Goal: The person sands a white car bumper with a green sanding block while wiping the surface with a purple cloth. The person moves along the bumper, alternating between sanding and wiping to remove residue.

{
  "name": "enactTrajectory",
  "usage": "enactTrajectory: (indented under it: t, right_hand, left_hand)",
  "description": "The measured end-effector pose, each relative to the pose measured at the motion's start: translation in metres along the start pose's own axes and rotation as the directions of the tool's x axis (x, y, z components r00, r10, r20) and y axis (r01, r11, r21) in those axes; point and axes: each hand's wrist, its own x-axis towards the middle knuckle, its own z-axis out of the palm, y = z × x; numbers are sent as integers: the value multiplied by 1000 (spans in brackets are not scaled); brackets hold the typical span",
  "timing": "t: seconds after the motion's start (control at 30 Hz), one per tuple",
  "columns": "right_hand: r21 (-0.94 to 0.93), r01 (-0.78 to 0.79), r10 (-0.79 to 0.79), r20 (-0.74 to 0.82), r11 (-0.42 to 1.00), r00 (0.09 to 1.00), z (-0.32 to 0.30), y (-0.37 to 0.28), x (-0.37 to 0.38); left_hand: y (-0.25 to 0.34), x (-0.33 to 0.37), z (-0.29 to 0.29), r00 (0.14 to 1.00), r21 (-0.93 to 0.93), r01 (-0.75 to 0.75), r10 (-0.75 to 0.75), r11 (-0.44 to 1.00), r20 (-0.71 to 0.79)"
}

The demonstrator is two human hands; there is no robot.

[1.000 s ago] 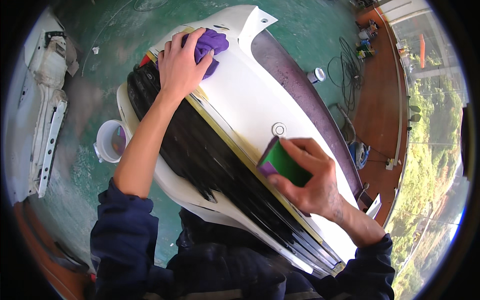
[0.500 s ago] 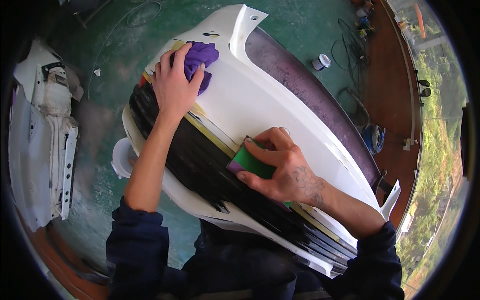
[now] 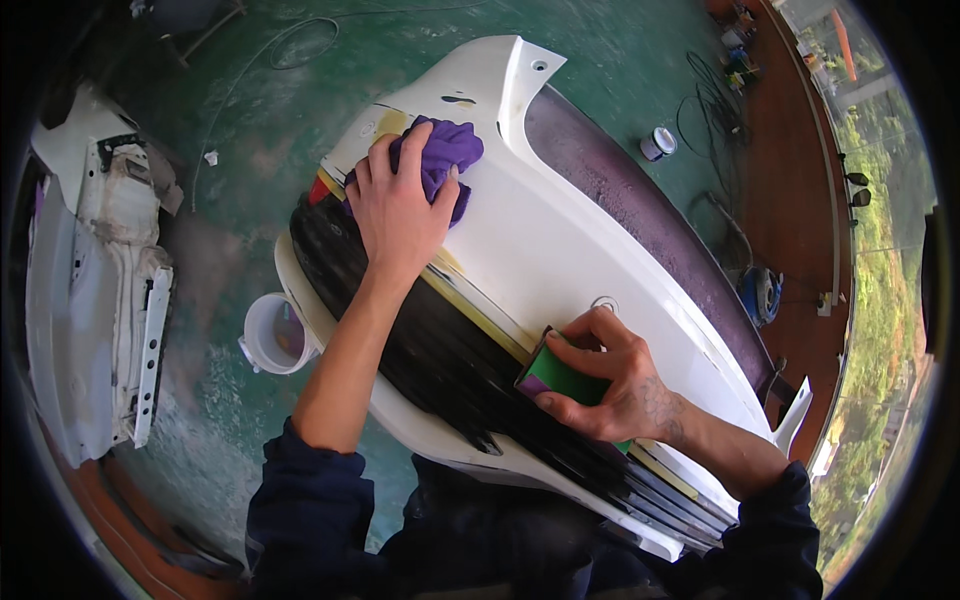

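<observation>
A white car bumper (image 3: 530, 240) with a black lower section (image 3: 440, 360) lies before me, crossing from far left to near right. My left hand (image 3: 400, 225) presses a bunched purple cloth (image 3: 452, 150) onto its white surface near the far-left end. Closer in, my right hand (image 3: 625, 380) grips a green sanding block (image 3: 566, 372) with a purple edge between thumb and fingers. That block rests along the yellowish strip (image 3: 465, 305) where white meets black. Its underside is hidden. Just beyond the right hand, a round ring-shaped opening (image 3: 604, 304) shows in the bumper.
A white bucket (image 3: 272, 335) stands on the green floor (image 3: 330, 80) left of the bumper. Another grey-white car part (image 3: 90, 290) lies further left. Beyond the bumper are a small can (image 3: 658, 144), a blue coiled item (image 3: 762, 296) and dark cables (image 3: 715, 110).
The whole view has shifted, so everything sits lower and further right. My right hand with the block has slid slightly toward the near right along the strip, uncovering the ring. Both grips stay the same.
</observation>
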Motion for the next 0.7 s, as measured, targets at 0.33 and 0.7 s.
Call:
enactTrajectory:
  t: [0.33,0.7]
  right_hand:
    - [-14,59,-59,9,998,998,-1,4,5]
    - [66,-49,48,20,997,999,-8,0,-16]
  left_hand:
    - [-4,0,0,1000,2,2,-2,1000,10]
    - [-5,1,-2,999,-8,21,-21,1000,31]
